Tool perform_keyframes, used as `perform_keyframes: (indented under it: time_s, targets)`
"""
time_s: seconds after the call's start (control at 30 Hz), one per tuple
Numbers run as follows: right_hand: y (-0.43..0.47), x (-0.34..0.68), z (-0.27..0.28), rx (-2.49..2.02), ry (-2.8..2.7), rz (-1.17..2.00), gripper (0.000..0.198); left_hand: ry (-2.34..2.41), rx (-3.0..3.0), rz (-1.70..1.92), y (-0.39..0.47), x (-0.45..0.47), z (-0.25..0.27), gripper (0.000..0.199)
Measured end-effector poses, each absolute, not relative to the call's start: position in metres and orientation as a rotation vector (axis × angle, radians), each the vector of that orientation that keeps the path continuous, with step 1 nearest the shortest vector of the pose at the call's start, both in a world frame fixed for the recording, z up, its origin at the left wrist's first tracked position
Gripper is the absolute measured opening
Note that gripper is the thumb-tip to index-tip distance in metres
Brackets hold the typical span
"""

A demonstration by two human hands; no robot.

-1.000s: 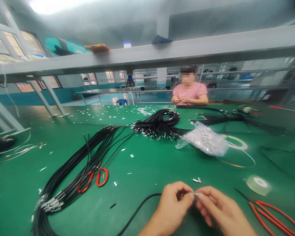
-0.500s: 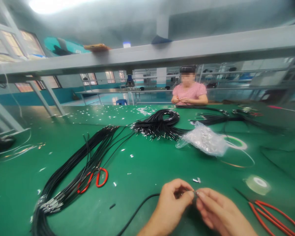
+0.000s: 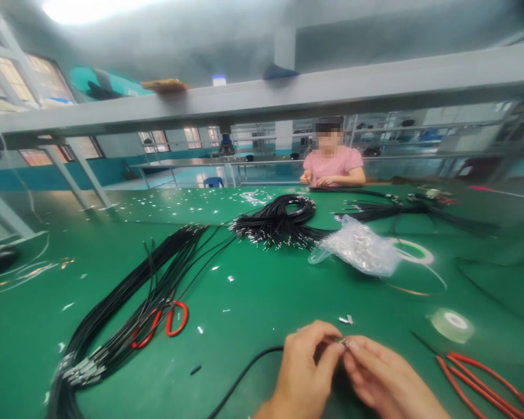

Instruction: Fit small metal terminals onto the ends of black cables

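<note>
At the lower middle, my left hand (image 3: 308, 364) is closed in a pinch on the end of a black cable (image 3: 255, 358), whose length trails off toward the bottom edge. Thumb and fingers of my right hand (image 3: 379, 366) pinch at the same tip, touching my left fingertips. What sits between the right fingers is tiny and mostly hidden. Just beyond the hands lie small metal pieces (image 3: 346, 319). Red-handled pliers (image 3: 480, 378) rest to the right, beside a roll of clear tape (image 3: 453, 325).
Bundled black cables (image 3: 113, 308) and red-handled scissors (image 3: 177, 319) lie left. A coiled cable bundle (image 3: 283, 215), a plastic bag of small parts (image 3: 360, 247) and a white-green reel (image 3: 414, 251) stand farther back. Across the green table (image 3: 227, 384) sits a person in pink (image 3: 334, 166), under a grey shelf beam (image 3: 244, 99).
The view has shifted slightly, so the table things appear a little farther left. My hands keep pinching at the cable end, with only small finger movement.
</note>
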State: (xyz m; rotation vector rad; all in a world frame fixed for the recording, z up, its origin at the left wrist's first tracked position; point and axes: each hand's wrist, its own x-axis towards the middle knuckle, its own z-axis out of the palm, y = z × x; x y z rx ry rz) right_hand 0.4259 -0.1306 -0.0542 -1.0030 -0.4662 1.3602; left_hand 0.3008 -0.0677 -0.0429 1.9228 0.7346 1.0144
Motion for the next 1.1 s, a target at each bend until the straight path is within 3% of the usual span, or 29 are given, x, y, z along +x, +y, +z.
perform_keyframes:
  time_s: [0.2,0.73,1.1]
  targets:
    - [-0.1303,0.4272,-0.0562,-0.958,-0.483,1.368,0.032,0.580,2.220,1.180,-0.0703,0.2979,-0.0493,0.020]
    - [-0.1241,0.4243,-0.0613,-0.905,-0.507,1.323,0.037,0.730,1.462,0.892,-0.0623,0.3050,-0.0465,0.015]
    - [-0.1254,0.4261,-0.0584,-0.928,-0.528,1.297,0.036,0.744,1.745,0.977,-0.0653,0.3024,-0.0486,0.016]
